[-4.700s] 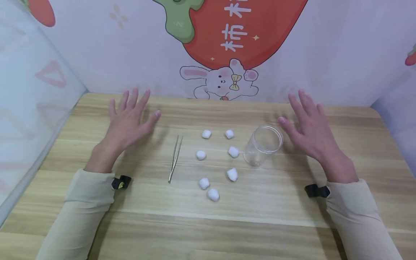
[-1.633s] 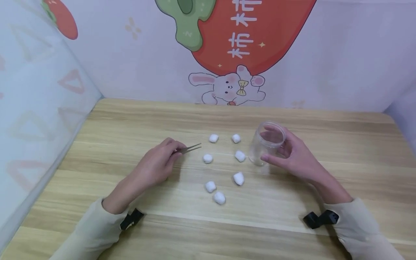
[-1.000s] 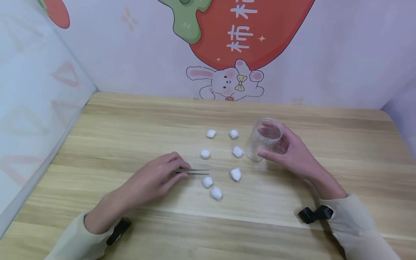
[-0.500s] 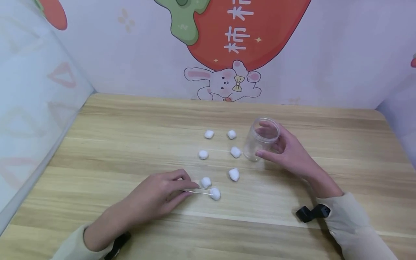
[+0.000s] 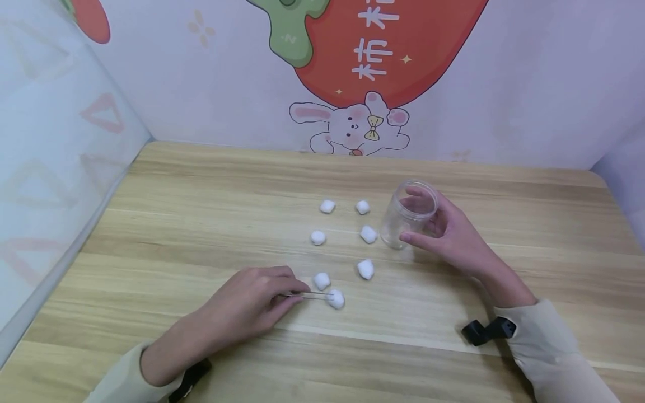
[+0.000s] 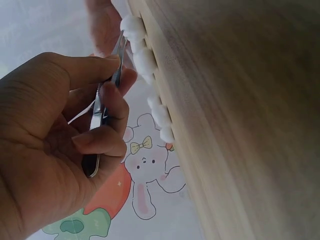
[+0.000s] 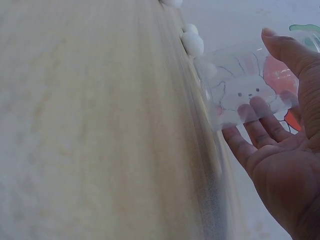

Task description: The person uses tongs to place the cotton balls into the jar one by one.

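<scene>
In the head view my left hand [image 5: 247, 307] pinches a pair of metal tweezers [image 5: 314, 295], also plain in the left wrist view as silver tweezers [image 6: 96, 120] between thumb and fingers. The tips lie against the nearest cotton ball [image 5: 336, 300]; whether they squeeze it I cannot tell. Just behind that ball sits a second cotton ball [image 5: 321, 281], close to my fingertips. My right hand [image 5: 456, 240] grips a clear, lidless jar [image 5: 395, 226] that stands upright on the table, thumb in front and fingers round the back. Nothing shows inside the jar.
Several more cotton balls lie loose, among them one cotton ball [image 5: 365, 269] in the middle and another cotton ball [image 5: 368, 234] beside the jar. The wooden table [image 5: 201, 196] ends at a printed backdrop [image 5: 227, 84] behind.
My left hand picked up the tweezers from the table and brought them nearer me, to the closest cotton ball. The tweezer tips drew closer together. My right hand took hold of the jar.
</scene>
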`<state>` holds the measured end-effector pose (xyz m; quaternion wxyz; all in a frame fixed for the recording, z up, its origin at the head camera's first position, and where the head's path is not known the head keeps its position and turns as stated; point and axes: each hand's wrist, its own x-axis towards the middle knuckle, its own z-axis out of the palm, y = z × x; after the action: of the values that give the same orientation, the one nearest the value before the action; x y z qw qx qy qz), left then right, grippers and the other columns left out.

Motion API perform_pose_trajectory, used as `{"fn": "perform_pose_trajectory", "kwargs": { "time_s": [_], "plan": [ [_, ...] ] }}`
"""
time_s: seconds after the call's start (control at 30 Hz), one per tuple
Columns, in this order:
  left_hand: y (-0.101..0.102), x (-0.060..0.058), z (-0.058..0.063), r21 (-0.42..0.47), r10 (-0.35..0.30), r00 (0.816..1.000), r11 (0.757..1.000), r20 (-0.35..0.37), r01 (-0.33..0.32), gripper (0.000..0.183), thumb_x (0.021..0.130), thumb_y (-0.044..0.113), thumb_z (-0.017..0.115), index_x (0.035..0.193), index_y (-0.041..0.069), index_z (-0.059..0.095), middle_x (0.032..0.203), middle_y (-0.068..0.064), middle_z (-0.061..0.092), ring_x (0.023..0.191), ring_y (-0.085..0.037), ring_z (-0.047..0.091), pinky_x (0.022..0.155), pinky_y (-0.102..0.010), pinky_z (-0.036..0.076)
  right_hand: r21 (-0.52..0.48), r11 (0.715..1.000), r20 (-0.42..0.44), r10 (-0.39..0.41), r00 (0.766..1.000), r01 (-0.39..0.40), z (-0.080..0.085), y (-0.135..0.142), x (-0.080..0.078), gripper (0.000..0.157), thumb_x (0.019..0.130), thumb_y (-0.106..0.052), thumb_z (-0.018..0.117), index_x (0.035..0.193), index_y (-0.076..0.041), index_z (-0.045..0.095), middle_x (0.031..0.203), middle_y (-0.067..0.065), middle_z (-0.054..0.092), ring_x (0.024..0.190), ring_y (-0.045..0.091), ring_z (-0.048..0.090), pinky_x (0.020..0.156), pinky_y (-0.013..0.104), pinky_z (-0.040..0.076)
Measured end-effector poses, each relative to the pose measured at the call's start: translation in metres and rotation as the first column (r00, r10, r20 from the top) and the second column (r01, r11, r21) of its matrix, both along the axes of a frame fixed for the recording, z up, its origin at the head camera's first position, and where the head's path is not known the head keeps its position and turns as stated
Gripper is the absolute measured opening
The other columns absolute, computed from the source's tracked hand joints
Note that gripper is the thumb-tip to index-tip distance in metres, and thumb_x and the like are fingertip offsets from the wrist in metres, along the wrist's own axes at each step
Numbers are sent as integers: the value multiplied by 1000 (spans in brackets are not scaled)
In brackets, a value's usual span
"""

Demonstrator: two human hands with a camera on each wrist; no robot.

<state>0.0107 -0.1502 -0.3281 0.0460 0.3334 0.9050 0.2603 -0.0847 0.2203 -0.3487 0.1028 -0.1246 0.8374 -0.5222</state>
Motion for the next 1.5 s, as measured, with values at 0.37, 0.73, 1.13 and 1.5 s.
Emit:
{"fn": "perform_pose_trajectory", "kwargs": {
  "time_s": [0.37,0.73,1.13,1.5],
  "plan": [
    [4,1,-3,-37,1,1000,999,9,0,13,98,17,76,110,19,79,103,9,76,92,-1,71,79,-26,61,9,1000,-5,-2,1000,2,0,0,0,79,92,-16,85,156,-34,43,151,2,59,143,20,56,108,7,41],
    [9,-1,-7,-66,-6,1000,998,1,6,9,97,18,77,106,18,76,102,9,77,90,-3,72,77,-28,61,-44,998,-39,36,999,-38,1,-1,-2,77,93,-12,82,158,-25,43,149,10,60,135,5,58,109,8,42],
    [7,-4,-12,-44,3,997,999,78,0,6,98,16,76,103,20,75,101,11,78,93,0,72,80,-27,60,-36,999,-24,27,999,-28,-2,-1,0,77,93,-14,83,158,-25,43,149,9,60,135,7,58,108,7,42],
    [6,-6,-9,39,45,998,998,37,-46,10,97,14,76,105,19,74,103,8,78,95,-3,73,81,-24,61,-32,999,-17,18,1000,-18,-1,-1,0,76,92,-14,83,157,-26,44,149,7,60,137,9,57,109,7,42]
  ]
}}
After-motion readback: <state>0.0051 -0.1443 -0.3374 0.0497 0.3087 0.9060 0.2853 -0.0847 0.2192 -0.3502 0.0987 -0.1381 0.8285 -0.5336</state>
